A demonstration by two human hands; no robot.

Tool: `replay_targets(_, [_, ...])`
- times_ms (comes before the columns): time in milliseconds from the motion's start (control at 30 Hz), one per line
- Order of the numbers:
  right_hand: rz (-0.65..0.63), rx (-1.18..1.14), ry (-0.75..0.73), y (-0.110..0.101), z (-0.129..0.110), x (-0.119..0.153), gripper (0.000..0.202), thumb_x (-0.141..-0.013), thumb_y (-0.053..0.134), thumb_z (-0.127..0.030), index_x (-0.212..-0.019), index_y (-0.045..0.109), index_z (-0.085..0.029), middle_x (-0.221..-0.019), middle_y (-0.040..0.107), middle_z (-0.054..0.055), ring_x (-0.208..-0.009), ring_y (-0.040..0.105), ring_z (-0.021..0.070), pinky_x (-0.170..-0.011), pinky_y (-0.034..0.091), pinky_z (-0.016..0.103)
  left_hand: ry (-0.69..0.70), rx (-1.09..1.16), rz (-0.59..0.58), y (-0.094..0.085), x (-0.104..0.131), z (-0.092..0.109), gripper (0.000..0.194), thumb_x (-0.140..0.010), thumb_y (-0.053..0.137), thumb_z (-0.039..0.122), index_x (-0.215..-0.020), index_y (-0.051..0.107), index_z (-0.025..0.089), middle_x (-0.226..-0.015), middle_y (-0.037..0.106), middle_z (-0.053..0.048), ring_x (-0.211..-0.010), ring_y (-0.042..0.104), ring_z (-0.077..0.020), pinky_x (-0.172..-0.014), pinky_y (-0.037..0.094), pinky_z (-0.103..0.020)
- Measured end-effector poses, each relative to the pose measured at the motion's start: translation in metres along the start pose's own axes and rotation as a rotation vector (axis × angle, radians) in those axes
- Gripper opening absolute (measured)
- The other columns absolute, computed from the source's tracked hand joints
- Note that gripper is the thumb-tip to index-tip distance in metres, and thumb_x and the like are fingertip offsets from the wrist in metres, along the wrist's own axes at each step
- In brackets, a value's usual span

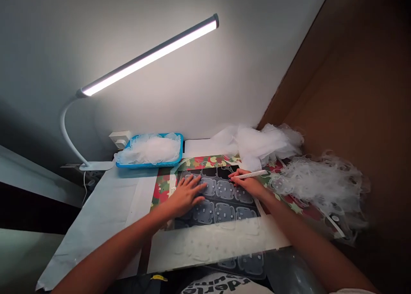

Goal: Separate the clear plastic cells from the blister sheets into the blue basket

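My left hand [187, 195] lies with its fingers spread on a clear plastic sheet [224, 190], which carries rows of rounded outlined shapes over a dark surface. At the sheet's upper right, my right hand [246, 183] is closed around a slim white pen-like tool [255, 174]. The tip of this tool is near the top row of shapes and too small to make out. A pale strip of paper [199, 247] crosses the lower part of the sheet, and more shapes show below it near my lap.
A blue tray [180, 154] of thin clear pieces stands at the back left. White translucent pieces [269, 142] are heaped at the back, and tangled clear trimmings [321, 182] at the right. A clip-on lamp [150, 58] shines overhead. A brown panel [349, 79] borders the right side.
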State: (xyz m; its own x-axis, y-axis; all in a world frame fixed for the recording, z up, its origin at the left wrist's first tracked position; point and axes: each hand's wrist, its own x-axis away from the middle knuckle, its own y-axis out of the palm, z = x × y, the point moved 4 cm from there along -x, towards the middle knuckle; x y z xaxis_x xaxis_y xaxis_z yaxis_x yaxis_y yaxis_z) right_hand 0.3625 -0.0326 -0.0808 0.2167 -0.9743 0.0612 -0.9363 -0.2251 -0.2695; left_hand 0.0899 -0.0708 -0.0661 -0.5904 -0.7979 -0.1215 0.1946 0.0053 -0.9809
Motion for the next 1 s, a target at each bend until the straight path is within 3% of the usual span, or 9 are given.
replay_targets(100, [0.084,-0.029,-0.054,-0.008,0.012,-0.013,0.025,-0.075,0.066,-0.043,-0.068,0.056,-0.020,-0.105,0.070,0.007,-0.083,0.066,0.0192,-0.077,0.050,0.034,-0.016,-0.039,-0.071,0.022,0.000,0.003,0.052,-0.099,0.036,0.048,-0.149,0.029,0.038,-0.160,0.022,-0.003,-0.146,0.019,-0.0290,-0.114,0.019,-0.054])
replay_targets(167, [0.144,-0.027,-0.122,-0.016,0.011,-0.022,0.027,-0.075,0.066,-0.042,-0.065,0.053,-0.021,-0.107,0.070,0.007,-0.099,0.064,0.0220,-0.089,0.047,0.037,-0.035,-0.054,-0.116,0.017,-0.011,-0.013,0.051,-0.100,0.034,0.046,-0.150,0.027,0.037,-0.160,0.020,-0.003,-0.147,0.015,-0.0275,-0.116,0.016,-0.052])
replay_targets(267, [0.202,-0.026,-0.200,-0.027,0.001,-0.020,0.027,-0.076,0.065,-0.040,-0.064,0.051,-0.021,-0.111,0.068,0.008,-0.104,0.062,0.0229,-0.094,0.045,0.037,-0.068,-0.112,-0.125,-0.002,-0.029,-0.028,0.050,-0.097,0.044,0.036,-0.147,0.037,0.032,-0.158,0.027,-0.006,-0.147,0.013,-0.0302,-0.116,0.014,-0.054])
replay_targets(333, [0.117,0.003,-0.228,-0.028,-0.006,-0.005,0.022,-0.080,0.062,-0.037,-0.068,0.053,-0.021,-0.112,0.068,0.008,-0.101,0.063,0.0225,-0.089,0.047,0.036,-0.036,-0.125,-0.057,-0.010,-0.037,-0.015,0.051,-0.093,0.049,0.022,-0.144,0.043,0.027,-0.156,0.031,-0.010,-0.147,0.015,-0.0297,-0.117,0.015,-0.052])
replay_targets(400, [-0.034,0.106,-0.263,-0.024,-0.011,0.017,0.018,-0.083,0.060,-0.032,-0.071,0.055,-0.021,-0.110,0.068,0.007,-0.099,0.064,0.0227,-0.087,0.047,0.036,0.033,-0.074,0.035,-0.007,-0.038,0.016,0.050,-0.091,0.048,0.014,-0.141,0.047,0.022,-0.154,0.035,-0.013,-0.146,0.020,-0.0275,-0.117,0.021,-0.049])
replay_targets(467, [-0.120,0.244,-0.313,-0.019,-0.011,0.038,0.016,-0.084,0.061,-0.029,-0.070,0.056,-0.021,-0.108,0.068,0.006,-0.101,0.062,0.0236,-0.087,0.047,0.036,0.112,0.018,0.079,0.005,-0.035,0.053,0.044,-0.094,0.048,0.023,-0.138,0.049,0.024,-0.153,0.037,-0.011,-0.144,0.025,-0.0279,-0.115,0.026,-0.049])
replay_targets(567, [-0.116,0.355,-0.365,-0.016,-0.005,0.057,0.015,-0.085,0.060,-0.025,-0.071,0.057,-0.021,-0.111,0.066,0.006,-0.104,0.061,0.0230,-0.087,0.046,0.035,0.204,0.090,0.041,0.030,-0.027,0.092,0.052,-0.092,0.052,0.049,-0.141,0.045,0.033,-0.157,0.030,-0.007,-0.145,0.020,-0.0352,-0.113,0.021,-0.059])
replay_targets(733, [-0.111,0.391,-0.393,-0.012,0.002,0.056,0.013,-0.086,0.057,-0.021,-0.073,0.056,-0.021,-0.115,0.064,0.006,-0.105,0.060,0.0217,-0.090,0.046,0.036,0.235,0.081,0.017,0.043,-0.021,0.094,0.060,-0.091,0.049,0.057,-0.146,0.035,0.039,-0.161,0.015,-0.003,-0.147,0.011,-0.0359,-0.115,0.010,-0.060])
replay_targets(1000, [-0.159,0.437,-0.410,-0.014,0.000,0.056,0.017,-0.086,0.056,-0.016,-0.069,0.054,-0.020,-0.115,0.064,0.007,-0.104,0.061,0.0215,-0.088,0.049,0.035,0.243,0.063,0.003,0.041,-0.020,0.091,0.061,-0.091,0.048,0.056,-0.148,0.031,0.042,-0.162,0.012,-0.005,-0.146,0.010,-0.0383,-0.113,0.010,-0.063])
